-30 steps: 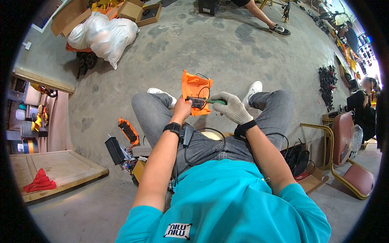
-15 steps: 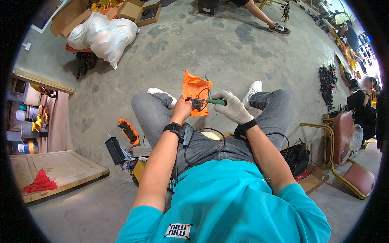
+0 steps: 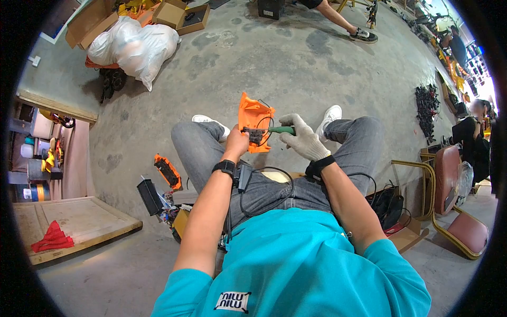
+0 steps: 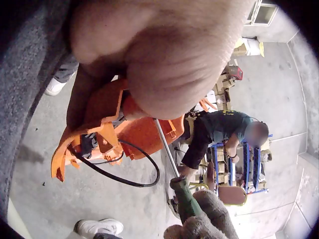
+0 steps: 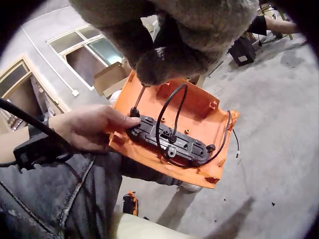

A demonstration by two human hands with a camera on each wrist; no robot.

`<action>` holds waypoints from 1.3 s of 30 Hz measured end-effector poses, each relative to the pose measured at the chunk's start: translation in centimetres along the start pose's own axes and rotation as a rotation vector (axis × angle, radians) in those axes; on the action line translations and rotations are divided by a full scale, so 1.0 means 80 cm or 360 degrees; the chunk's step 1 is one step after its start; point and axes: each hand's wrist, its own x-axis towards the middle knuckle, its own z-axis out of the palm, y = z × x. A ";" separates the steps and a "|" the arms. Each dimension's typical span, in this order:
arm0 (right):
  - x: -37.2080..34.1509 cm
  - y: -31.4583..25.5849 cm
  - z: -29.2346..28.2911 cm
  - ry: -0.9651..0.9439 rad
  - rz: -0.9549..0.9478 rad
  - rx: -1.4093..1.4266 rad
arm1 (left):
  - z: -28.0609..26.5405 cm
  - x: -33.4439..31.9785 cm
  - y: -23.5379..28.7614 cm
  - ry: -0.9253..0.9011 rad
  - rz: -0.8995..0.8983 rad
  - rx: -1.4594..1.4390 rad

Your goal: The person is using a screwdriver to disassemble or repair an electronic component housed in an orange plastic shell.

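In the head view an orange plastic shell [image 3: 254,112] is held above the lap by the bare left hand [image 3: 237,143]. A long black plastic part [image 5: 169,142] lies along the shell's inner face, and the left thumb presses on one end of it. From its middle loops a thin black cable [image 5: 158,124]. The right hand [image 3: 306,142], in a pale knit glove, grips the green handle of a screwdriver [image 3: 283,129]. Its metal shaft [image 4: 166,148] reaches toward the left thumb, and its tip meets the black part's end beside that thumb.
A second orange-and-black part [image 3: 168,171] lies on the floor at the left, near a black box [image 3: 150,196] and loose wiring. White plastic bags [image 3: 134,50] and cartons stand at the far left. On the right is a chair [image 3: 449,179]; other people are farther off.
The screwdriver has swung to point across the black part toward the left thumb, and more of its shaft shows. The gloved fingers have shifted on the handle. The shell has tilted slightly.
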 end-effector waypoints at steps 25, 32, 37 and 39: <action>-0.001 -0.025 -0.005 -0.0081 0.0599 0.0123 | -0.001 -0.001 0.000 0.0062 0.0099 0.0133; 0.002 0.007 0.006 0.0102 0.0169 0.0109 | 0.003 0.005 -0.009 0.0078 0.0081 0.0119; 0.003 0.000 0.003 0.0037 0.0417 0.0203 | -0.001 0.001 -0.004 0.0102 0.0088 0.0157; 0.000 -0.008 0.004 0.0081 0.0540 0.0205 | -0.005 -0.008 0.008 0.0086 0.0100 0.0137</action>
